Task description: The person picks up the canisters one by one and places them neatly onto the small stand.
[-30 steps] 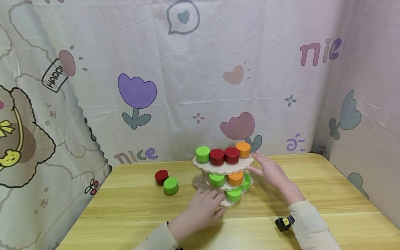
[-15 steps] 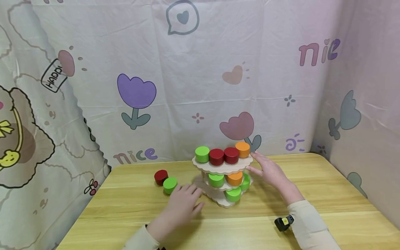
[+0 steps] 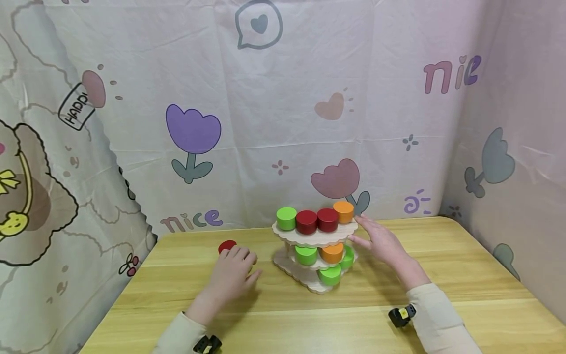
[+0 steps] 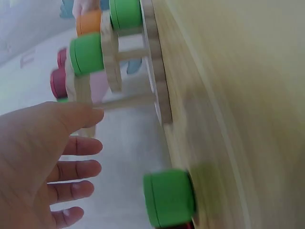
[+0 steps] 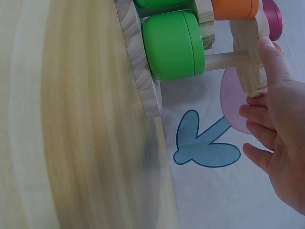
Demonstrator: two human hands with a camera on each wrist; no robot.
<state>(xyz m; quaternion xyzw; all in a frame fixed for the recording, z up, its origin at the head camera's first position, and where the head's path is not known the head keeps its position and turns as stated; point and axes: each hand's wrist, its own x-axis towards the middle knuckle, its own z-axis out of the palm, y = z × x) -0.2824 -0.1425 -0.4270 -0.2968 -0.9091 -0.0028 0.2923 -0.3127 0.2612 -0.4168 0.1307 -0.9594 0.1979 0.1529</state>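
Observation:
My left hand (image 3: pixel 232 275) is over the table by two loose round blocks, its fingers spread and slightly bent around nothing. In the left wrist view the loose green block (image 4: pixel 170 198) sits just apart from those fingers. The head view has it mostly hidden behind the hand, while the red block (image 3: pixel 227 246) shows past the fingertips. A tiered wooden stand (image 3: pixel 316 239) with scalloped boards bears green, red and orange round blocks. My right hand (image 3: pixel 386 246) holds the right edge of its top board, thumb and fingers at the rim.
The light wood table (image 3: pixel 336 329) ends at a patterned cloth (image 3: pixel 265 123) hung behind it. A green block (image 5: pixel 171 45) sits on the stand's lowest board, near the right hand. Black wrist devices are strapped by both sleeves.
My left hand has moved left from the stand's lower front to the loose green block, now covering most of it. The right hand and the stand have stayed put.

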